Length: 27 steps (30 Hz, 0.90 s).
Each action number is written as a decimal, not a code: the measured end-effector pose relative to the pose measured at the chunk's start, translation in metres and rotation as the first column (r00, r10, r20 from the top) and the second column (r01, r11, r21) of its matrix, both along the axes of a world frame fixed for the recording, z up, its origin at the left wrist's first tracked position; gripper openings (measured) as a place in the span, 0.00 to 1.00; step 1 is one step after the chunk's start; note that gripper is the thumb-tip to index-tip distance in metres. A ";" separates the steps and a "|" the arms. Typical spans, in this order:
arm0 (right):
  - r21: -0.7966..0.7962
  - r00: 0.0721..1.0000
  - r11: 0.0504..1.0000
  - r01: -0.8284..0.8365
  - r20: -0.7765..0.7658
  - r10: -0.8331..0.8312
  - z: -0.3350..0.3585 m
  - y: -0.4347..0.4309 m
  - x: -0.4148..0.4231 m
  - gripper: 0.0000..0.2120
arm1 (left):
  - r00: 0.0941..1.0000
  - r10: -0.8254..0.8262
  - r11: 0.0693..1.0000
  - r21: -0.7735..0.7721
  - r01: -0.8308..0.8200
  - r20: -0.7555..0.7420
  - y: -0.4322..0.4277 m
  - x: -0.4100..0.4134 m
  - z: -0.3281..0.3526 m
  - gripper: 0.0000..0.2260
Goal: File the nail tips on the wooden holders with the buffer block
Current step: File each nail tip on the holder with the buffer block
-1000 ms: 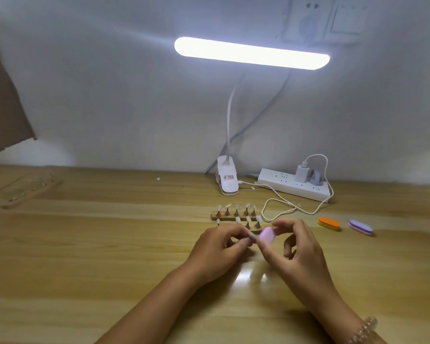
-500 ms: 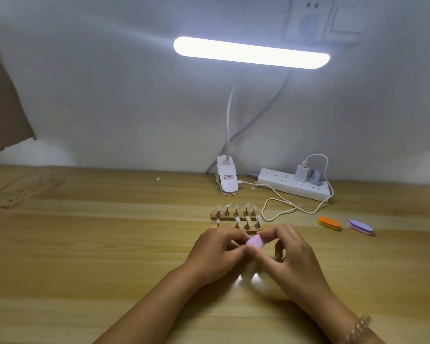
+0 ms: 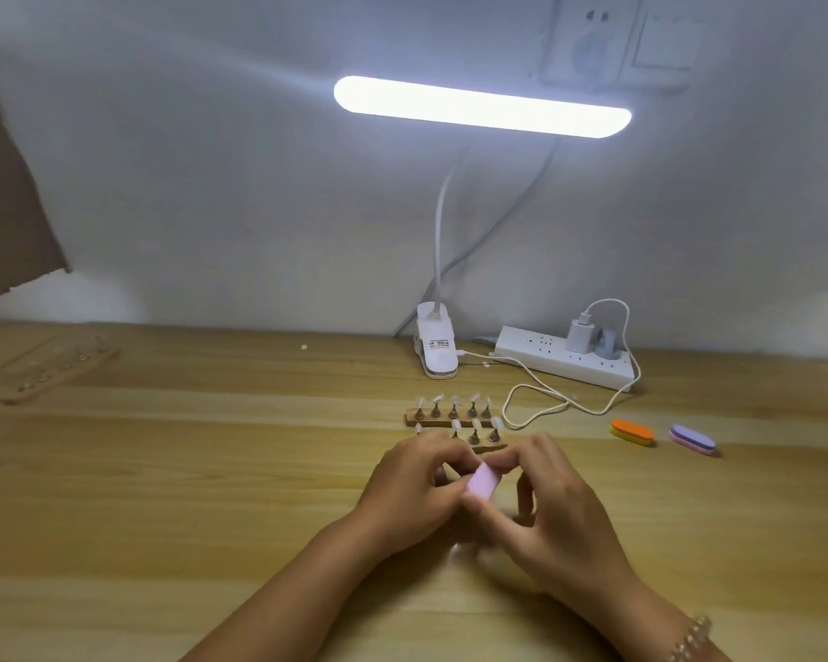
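**Pink block held over the desk**

Above the wooden desk (image 3: 163, 518), two hands meet. The right hand (image 3: 560, 513) pinches the pink buffer block (image 3: 483, 481) between finger and thumb, a tight grip. The left hand (image 3: 412, 489) curls beside it; I cannot tell what its grip holds. Just behind stand wooden holders (image 3: 411, 418) with tiny nail tips (image 3: 455, 400).

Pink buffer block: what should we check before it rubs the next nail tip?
1. The right hand pinches the pink buffer block: ok.
2. The left hand holds a nail tip: cannot tell, its fingers hide it.
3. The back wooden holder lies flat with five nail tips upright: ok.
4. The orange buffer and purple buffer lie apart from both hands: ok.
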State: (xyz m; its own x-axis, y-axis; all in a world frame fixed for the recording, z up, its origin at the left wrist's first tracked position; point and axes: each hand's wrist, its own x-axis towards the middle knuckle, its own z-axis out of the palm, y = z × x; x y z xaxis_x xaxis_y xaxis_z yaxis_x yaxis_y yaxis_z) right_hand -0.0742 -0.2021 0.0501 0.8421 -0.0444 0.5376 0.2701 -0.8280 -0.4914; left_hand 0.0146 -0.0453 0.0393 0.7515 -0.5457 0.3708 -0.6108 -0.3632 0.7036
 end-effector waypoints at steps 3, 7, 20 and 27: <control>0.118 0.995 0.989 0.094 -0.035 -0.090 0.002 -0.008 0.007 0.13 | 1.000 -0.001 1.000 0.005 0.001 0.017 -0.001 0.001 -0.001 0.04; 0.047 0.999 0.998 0.034 -0.005 -0.033 -0.002 -0.006 0.003 0.14 | 1.000 -0.009 1.000 -0.021 0.010 0.010 0.000 0.001 -0.002 0.03; 0.075 1.000 0.997 0.018 0.014 -0.019 0.002 0.000 0.001 0.13 | 0.997 -0.064 0.998 -0.033 0.063 -0.050 0.000 0.002 0.000 0.05; 0.040 1.000 0.999 0.004 -0.003 -0.004 0.001 -0.002 -0.001 0.15 | 0.996 -0.050 0.999 -0.023 0.048 -0.069 0.001 0.001 0.000 0.05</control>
